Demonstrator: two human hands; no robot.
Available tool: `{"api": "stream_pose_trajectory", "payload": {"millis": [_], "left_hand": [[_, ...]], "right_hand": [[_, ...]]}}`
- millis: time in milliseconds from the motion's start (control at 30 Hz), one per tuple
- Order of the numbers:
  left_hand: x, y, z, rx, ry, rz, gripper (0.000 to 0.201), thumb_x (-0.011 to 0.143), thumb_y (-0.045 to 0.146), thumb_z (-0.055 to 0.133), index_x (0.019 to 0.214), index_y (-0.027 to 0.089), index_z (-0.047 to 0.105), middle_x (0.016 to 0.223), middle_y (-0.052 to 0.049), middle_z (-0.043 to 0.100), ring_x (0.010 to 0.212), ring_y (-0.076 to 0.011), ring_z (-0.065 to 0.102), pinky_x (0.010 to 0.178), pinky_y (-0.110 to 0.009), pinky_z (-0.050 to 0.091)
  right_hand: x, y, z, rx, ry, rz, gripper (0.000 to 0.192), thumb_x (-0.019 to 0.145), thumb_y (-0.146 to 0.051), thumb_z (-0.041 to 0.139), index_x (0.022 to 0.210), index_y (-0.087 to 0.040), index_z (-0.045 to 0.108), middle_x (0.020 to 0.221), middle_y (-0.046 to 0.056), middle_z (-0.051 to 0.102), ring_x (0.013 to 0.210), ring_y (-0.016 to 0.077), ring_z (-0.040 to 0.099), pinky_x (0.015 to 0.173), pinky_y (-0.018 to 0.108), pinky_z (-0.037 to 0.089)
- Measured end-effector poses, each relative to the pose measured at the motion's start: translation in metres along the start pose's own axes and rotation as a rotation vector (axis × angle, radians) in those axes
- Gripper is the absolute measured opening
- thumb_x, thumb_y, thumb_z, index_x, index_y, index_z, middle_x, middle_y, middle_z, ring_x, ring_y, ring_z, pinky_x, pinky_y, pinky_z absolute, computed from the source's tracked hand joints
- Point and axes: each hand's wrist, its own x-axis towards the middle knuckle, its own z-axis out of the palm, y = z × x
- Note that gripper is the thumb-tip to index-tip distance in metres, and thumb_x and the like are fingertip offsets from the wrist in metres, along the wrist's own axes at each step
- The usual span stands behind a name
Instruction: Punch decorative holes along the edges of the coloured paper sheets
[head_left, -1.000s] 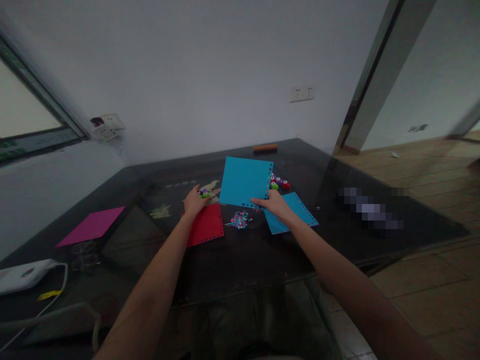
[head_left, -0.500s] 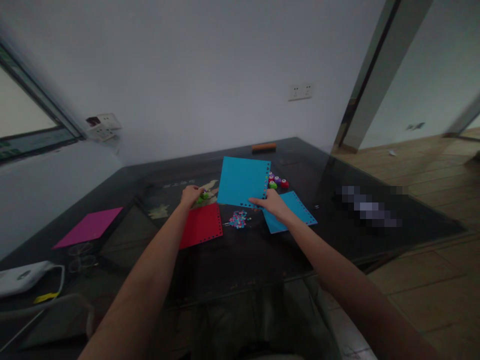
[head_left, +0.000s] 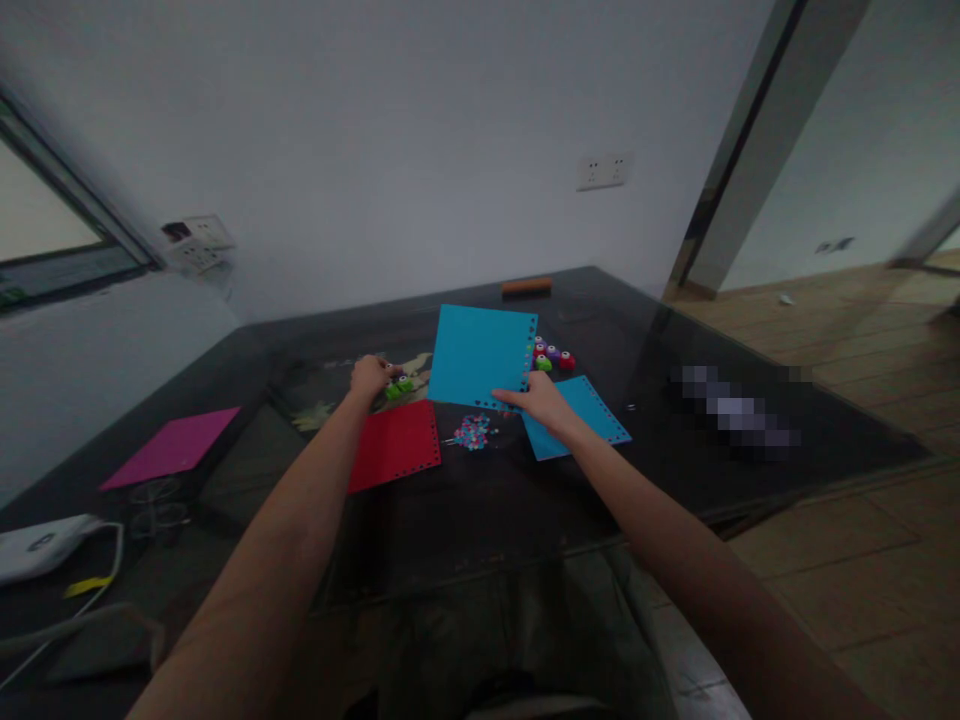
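In my right hand (head_left: pixel 544 398) is a blue sheet of paper (head_left: pixel 484 355), raised above the table, its lower right corner between thumb and fingers. Small punched shapes line its right and lower edges. My left hand (head_left: pixel 370 378) is closed at the fingertips on a small purple craft punch (head_left: pixel 389 381), partly hidden by the fingers. Green craft punches (head_left: pixel 402 386) lie right beside it. Below them rests a red sheet (head_left: pixel 397 442) with punched edges. Another blue sheet (head_left: pixel 581 425) lies under my right wrist. Between these sheets is a pile of paper confetti (head_left: pixel 472 432).
More red, purple and green punches (head_left: pixel 553 354) sit behind the raised sheet. A pink sheet (head_left: pixel 172 447) and a white device with a cable (head_left: pixel 45 547) are at the left. An orange-brown bar (head_left: pixel 526 287) lies at the back; a blurred object (head_left: pixel 731 408) is at the right.
My left hand has shifted slightly left among the green and purple punches. My right hand still holds the blue sheet in nearly the same place. The view has tilted a little.
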Motion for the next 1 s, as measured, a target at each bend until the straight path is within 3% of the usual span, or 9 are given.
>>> {"api": "stream_pose_trajectory", "payload": {"millis": [133, 333, 533, 700, 833, 1000], "left_hand": [[-0.014, 0.017, -0.016, -0.002, 0.129, 0.058, 0.033, 0.075, 0.041, 0.06, 0.09, 0.013, 0.069, 0.087, -0.014, 0.07, 0.081, -0.0235, 0.064, 0.073, -0.033, 0.046], [-0.033, 0.037, -0.035, -0.514, 0.186, 0.103, 0.04, 0.071, 0.037, 0.064, 0.099, 0.009, 0.066, 0.087, -0.009, 0.069, 0.071, -0.0148, 0.063, 0.066, -0.026, 0.051], [-0.077, 0.048, -0.033, -0.696, -0.05, 0.087, 0.041, 0.064, 0.036, 0.072, 0.096, 0.012, 0.067, 0.08, -0.006, 0.067, 0.073, -0.0153, 0.062, 0.067, -0.026, 0.051], [-0.126, 0.072, -0.022, -0.986, -0.26, 0.056, 0.04, 0.071, 0.03, 0.069, 0.107, 0.013, 0.063, 0.094, -0.008, 0.067, 0.085, -0.016, 0.064, 0.082, -0.032, 0.05], [-0.151, 0.088, -0.007, -1.201, -0.347, 0.017, 0.038, 0.072, 0.021, 0.067, 0.109, 0.013, 0.062, 0.095, -0.008, 0.067, 0.082, -0.0143, 0.064, 0.084, -0.031, 0.05], [-0.166, 0.09, 0.005, -1.213, -0.446, -0.061, 0.029, 0.077, 0.019, 0.063, 0.106, 0.013, 0.064, 0.092, -0.007, 0.065, 0.084, -0.0145, 0.063, 0.09, -0.034, 0.049]], "right_hand": [[0.001, 0.003, 0.001, 0.042, 0.013, 0.003, 0.021, 0.068, -0.035, 0.07, 0.07, -0.017, 0.061, 0.068, 0.005, 0.065, 0.059, 0.016, 0.059, 0.058, 0.029, 0.051], [0.001, 0.004, 0.002, 0.09, 0.053, 0.018, 0.025, 0.066, -0.037, 0.071, 0.072, -0.015, 0.062, 0.07, 0.006, 0.067, 0.059, 0.0163, 0.06, 0.057, 0.03, 0.052], [0.0, 0.0, 0.007, 0.218, 0.079, 0.043, 0.029, 0.067, -0.037, 0.069, 0.082, -0.014, 0.061, 0.076, 0.009, 0.068, 0.059, 0.0187, 0.065, 0.053, 0.03, 0.053], [0.001, -0.001, 0.009, 0.269, 0.138, 0.034, 0.03, 0.065, -0.037, 0.071, 0.08, -0.015, 0.06, 0.073, 0.009, 0.068, 0.059, 0.02, 0.066, 0.056, 0.033, 0.055], [0.0, -0.001, 0.01, 0.256, 0.17, 0.063, 0.034, 0.061, -0.039, 0.073, 0.08, -0.014, 0.06, 0.074, 0.009, 0.069, 0.058, 0.0182, 0.065, 0.055, 0.029, 0.055], [-0.001, -0.001, 0.011, 0.283, 0.173, 0.069, 0.037, 0.057, -0.038, 0.075, 0.08, -0.012, 0.061, 0.073, 0.01, 0.069, 0.059, 0.0188, 0.066, 0.055, 0.029, 0.054]]}}
